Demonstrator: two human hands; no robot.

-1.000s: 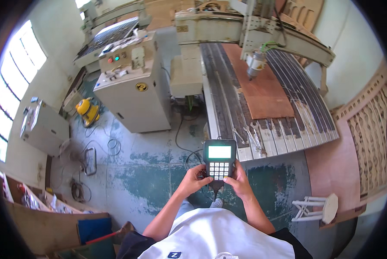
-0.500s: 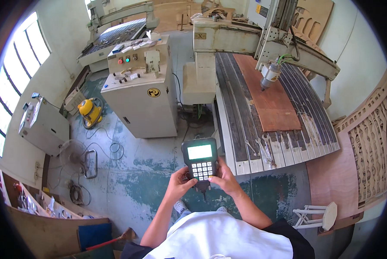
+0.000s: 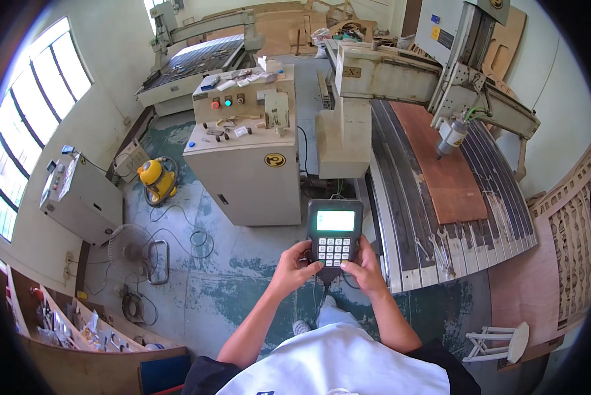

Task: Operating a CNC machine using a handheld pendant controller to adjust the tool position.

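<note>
A black handheld controller with a lit screen and white keys is held upright in front of me, its cable hanging from the lower end. My left hand grips its left side, thumb by the lower keys. On the other side my right hand is closed round the edge, with its thumb at the bottom right keys. Beyond to the right stands a CNC router, its spindle above a reddish-brown board on the slotted bed. Several wrenches lie at the bed's near end.
A grey control cabinet with buttons and small parts stands ahead. To the left are a yellow vacuum cleaner, a fan, loose floor cables and a smaller cabinet. A white folding stool stands at lower right, near carved wooden panels.
My view has turned left, so the room and machine appear further right and lower. Both hands still hold the controller, and its screen content looks different. My feet have shifted.
</note>
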